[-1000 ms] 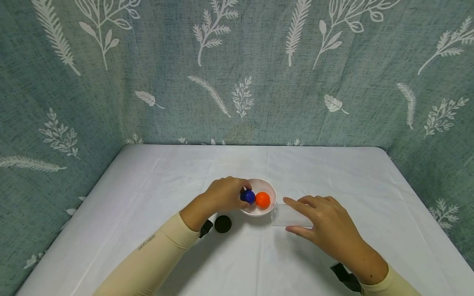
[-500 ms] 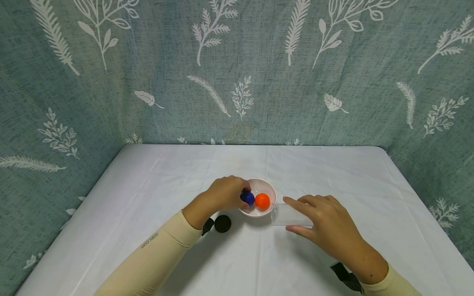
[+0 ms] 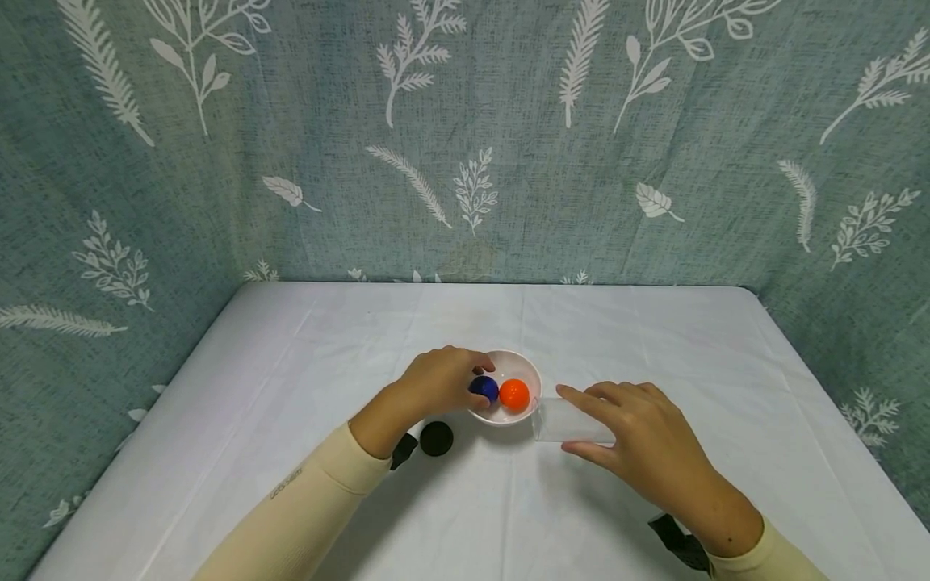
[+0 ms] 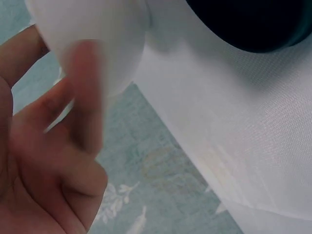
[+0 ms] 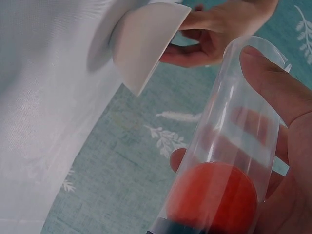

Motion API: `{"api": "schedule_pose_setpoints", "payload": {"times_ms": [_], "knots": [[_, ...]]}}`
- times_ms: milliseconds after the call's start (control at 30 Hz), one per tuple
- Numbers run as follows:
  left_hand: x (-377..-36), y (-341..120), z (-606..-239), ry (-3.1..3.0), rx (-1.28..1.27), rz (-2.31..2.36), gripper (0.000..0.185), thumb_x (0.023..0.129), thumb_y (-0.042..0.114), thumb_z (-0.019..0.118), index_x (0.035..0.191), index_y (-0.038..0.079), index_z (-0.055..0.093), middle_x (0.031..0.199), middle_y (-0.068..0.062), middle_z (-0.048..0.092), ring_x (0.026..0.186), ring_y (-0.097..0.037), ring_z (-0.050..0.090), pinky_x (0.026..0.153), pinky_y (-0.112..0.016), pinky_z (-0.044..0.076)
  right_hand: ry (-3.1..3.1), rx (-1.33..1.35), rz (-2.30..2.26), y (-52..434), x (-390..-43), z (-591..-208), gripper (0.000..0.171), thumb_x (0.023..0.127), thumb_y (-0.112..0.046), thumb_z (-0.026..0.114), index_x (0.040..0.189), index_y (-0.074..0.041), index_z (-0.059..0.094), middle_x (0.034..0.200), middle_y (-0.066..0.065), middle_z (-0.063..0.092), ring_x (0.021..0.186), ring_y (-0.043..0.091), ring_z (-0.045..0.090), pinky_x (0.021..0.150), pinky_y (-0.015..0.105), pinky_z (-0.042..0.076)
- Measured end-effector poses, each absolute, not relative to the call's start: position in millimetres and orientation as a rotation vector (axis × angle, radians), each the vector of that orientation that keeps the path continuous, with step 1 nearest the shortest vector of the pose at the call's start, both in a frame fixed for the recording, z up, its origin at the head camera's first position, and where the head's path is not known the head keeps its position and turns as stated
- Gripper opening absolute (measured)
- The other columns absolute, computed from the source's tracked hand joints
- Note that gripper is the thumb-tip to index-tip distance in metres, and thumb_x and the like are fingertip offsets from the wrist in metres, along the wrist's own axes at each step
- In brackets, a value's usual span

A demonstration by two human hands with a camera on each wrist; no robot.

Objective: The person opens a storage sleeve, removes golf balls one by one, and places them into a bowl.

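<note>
A small white bowl (image 3: 518,363) stands mid-table with a blue ball (image 3: 485,390) and an orange ball (image 3: 514,394) side by side in it. My left hand (image 3: 439,383) reaches over its left rim, the thumb beside the blue ball and the forefinger raised off it. Blur hides the fingertips in the left wrist view. My right hand (image 3: 639,432) holds a clear tube (image 3: 563,420) between thumb and fingers, one end close to the bowl's right side. In the right wrist view, a red-orange ball (image 5: 212,197) sits inside that tube near its dark end.
A black round lid-like piece (image 3: 437,439) lies on the table in front of the bowl, near my left wrist. White cloth covers the table (image 3: 363,323). Behind it and at both sides hangs a green leaf-patterned curtain (image 3: 327,226).
My left forefinger has lifted from the blue ball, which has shifted slightly left and down beside the orange one. My right hand and the tube have hardly moved.
</note>
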State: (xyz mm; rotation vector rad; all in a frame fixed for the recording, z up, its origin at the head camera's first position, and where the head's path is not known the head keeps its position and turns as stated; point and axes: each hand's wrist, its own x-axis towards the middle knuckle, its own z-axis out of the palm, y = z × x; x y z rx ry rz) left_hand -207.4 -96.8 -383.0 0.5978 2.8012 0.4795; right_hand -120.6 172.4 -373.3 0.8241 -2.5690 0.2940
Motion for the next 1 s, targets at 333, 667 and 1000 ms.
{"api": "schedule_pose_setpoints", "payload": {"times_ms": [333, 667, 1000], "knots": [[-172, -99, -384, 2.978, 0.651, 1.008, 0.027, 0.088, 0.029, 0.078, 0.112, 0.017, 0.074, 0.101, 0.005, 0.074, 0.081, -0.015, 0.065, 0.071, -0.029, 0.053, -2.545, 0.845, 0.3, 171, -119, -370, 0.067, 0.067, -0.043, 0.09, 0.129, -0.028, 0.069, 0.098, -0.002, 0.071, 0.085, 0.016, 0.068, 0.079, 0.044, 0.055], [-146, -75, -395, 2.906, 0.966, 1.34, 0.016, 0.087, 0.024, 0.08, 0.099, 0.014, 0.075, 0.089, 0.007, 0.071, 0.063, -0.007, 0.057, 0.059, -0.016, 0.047, -2.425, 0.879, 0.318, 176, -121, -372, 0.07, 0.063, -0.041, 0.091, 0.128, -0.027, 0.069, 0.095, -0.002, 0.071, 0.081, 0.016, 0.068, 0.074, 0.043, 0.054], [-136, -72, -392, 2.826, 0.934, 1.365, 0.022, 0.088, 0.027, 0.079, 0.107, 0.016, 0.076, 0.092, 0.008, 0.072, 0.056, 0.002, 0.049, 0.053, -0.018, 0.046, -2.426, 0.893, 0.324, 173, -118, -372, 0.07, 0.063, -0.041, 0.092, 0.128, -0.028, 0.069, 0.095, -0.004, 0.071, 0.081, 0.013, 0.067, 0.074, 0.041, 0.053]]}}
